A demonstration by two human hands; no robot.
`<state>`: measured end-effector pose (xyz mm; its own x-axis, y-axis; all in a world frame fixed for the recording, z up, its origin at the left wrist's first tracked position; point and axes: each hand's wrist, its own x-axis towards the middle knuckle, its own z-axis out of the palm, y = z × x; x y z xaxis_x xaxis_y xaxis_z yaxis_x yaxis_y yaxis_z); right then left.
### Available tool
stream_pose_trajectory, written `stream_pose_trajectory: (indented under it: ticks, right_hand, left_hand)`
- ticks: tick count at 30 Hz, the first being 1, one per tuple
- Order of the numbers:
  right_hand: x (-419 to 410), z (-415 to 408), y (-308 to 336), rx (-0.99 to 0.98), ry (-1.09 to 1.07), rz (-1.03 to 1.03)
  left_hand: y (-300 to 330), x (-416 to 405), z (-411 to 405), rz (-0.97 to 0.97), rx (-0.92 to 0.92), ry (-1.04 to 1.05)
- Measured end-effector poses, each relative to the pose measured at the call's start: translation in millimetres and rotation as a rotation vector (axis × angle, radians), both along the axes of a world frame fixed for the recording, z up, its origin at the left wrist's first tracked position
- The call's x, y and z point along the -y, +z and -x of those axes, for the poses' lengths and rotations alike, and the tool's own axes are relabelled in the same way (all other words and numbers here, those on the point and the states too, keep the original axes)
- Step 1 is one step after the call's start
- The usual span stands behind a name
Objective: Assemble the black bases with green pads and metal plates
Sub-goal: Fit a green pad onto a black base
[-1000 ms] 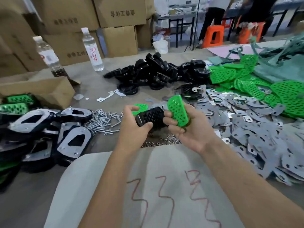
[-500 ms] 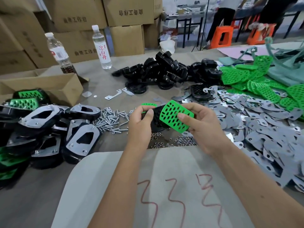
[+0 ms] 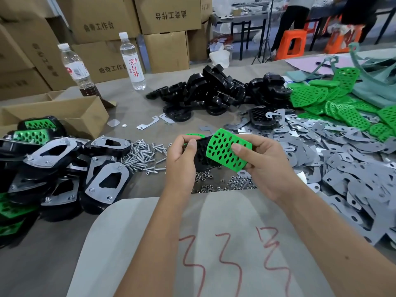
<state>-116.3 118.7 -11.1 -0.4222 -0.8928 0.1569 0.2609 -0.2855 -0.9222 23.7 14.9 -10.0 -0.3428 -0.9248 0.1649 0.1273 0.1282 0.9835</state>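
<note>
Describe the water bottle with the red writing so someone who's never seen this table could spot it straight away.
Look to the far edge of the table, in front of the stacked cardboard boxes. Two clear bottles stand there, left of the pile of black bases. Yours is the right-hand bottle: white label with red characters, clear contents, while the left bottle holds a little dark liquid.

Scene is being viewed from 1 head-worn wide-angle cam, being aimed fwd and down; table (image 3: 132, 97) is being seen close, cardboard boxes (image 3: 167, 13) far behind.
</note>
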Motion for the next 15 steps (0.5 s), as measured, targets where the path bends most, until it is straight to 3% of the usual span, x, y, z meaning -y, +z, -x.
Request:
stream_pose_trajectory:
  ticks: [7,15]
  right_hand:
    - [3,3,3,0.004,-0.217,-0.009]
    - [7,-6,-5,-0.332,-0.232,-0.111]
  left_hand:
    - [-2,-1,4,-0.028,0.013,0.089]
    - [-11,2,7,0.051,0.074,0.059]
